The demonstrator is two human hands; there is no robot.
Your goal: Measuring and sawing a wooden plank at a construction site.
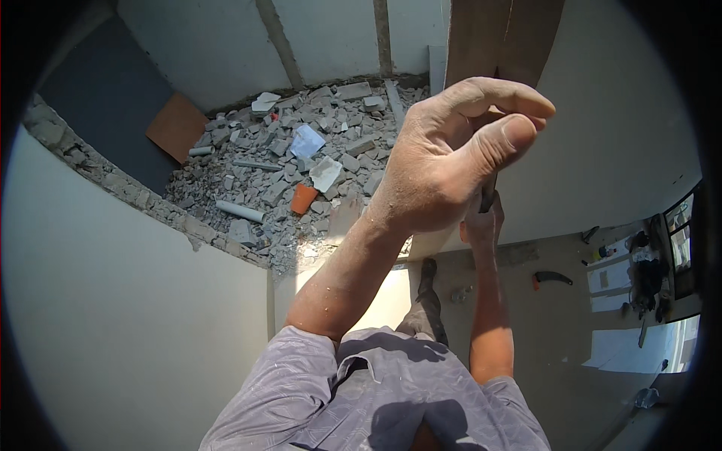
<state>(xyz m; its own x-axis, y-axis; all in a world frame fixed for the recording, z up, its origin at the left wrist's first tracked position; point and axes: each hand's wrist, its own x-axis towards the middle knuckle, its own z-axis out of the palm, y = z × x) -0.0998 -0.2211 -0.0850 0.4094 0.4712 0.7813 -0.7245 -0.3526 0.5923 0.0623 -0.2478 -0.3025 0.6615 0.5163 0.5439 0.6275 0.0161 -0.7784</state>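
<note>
My left hand [459,154] is raised at the centre, dusty, with its fingers curled round a narrow dark metal tool [489,192], perhaps a bar; much of it is hidden behind the hand. Below and behind it, my right hand [481,222] grips the lower part of the same tool. The tool's upper end is beside a brown wooden board [496,34] on the edge of a white wall [594,143]; whether they touch I cannot tell.
A broken wall edge [150,195] borders heaped rubble [286,135] with pipes and a brown board [175,126]. My booted foot [427,278] is on the floor. At right lie a curved dark tool with an orange handle [553,276] and clutter below windows [681,233].
</note>
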